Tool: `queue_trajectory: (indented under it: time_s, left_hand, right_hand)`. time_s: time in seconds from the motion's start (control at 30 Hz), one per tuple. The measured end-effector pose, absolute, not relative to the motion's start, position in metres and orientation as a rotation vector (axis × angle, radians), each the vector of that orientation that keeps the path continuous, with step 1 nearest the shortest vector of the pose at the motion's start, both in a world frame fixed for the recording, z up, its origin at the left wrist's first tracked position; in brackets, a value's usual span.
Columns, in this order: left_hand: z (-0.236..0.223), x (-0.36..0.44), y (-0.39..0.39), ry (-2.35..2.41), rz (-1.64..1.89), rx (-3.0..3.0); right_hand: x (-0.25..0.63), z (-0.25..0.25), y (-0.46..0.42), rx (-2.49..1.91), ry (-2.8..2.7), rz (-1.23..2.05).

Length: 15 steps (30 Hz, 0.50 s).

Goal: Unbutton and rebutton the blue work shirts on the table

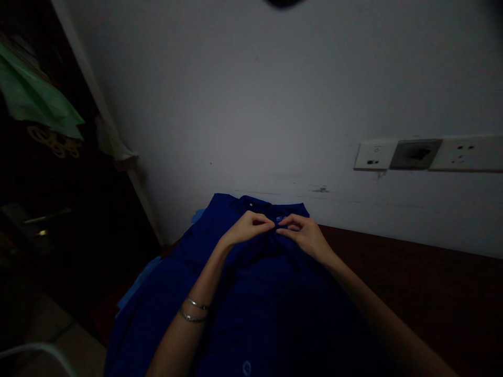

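A dark blue shirt (243, 283) lies spread out, its collar end toward the wall and a small round pale mark low on its front. At the neck, my left hand (249, 228) pinches the fabric between thumb and fingers. Facing it, my right hand (304, 235) has thumb and index finger closed on the cloth at the same spot, the fingertips of both hands almost meeting. Just behind them a printed neck label shows. Whether a button lies between the fingers is too dark and small to see. Two silver bracelets (194, 310) circle my left wrist.
The shirt lies on a dark reddish-brown surface (440, 283) against a pale wall (275, 104). Sockets (375, 155) sit on the wall at right. Light blue cloth (139, 280) sticks out under the shirt's left side. At left stands a dark door with a handle (47, 215) and hanging green cloth (37, 91).
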<state>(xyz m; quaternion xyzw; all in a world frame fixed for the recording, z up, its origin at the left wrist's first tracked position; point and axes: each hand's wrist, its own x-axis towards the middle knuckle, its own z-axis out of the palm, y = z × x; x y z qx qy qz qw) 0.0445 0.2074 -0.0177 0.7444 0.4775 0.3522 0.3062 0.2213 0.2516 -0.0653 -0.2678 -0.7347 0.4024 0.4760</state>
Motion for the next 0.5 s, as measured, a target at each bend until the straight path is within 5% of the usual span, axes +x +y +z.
queue_trajectory:
  time_s: [0.5]
  left_hand:
    - [-0.029,0.044,0.215,1.223,1.194,2.138]
  right_hand:
    - [0.216,-0.072,0.254,-0.666,-1.608,1.175]
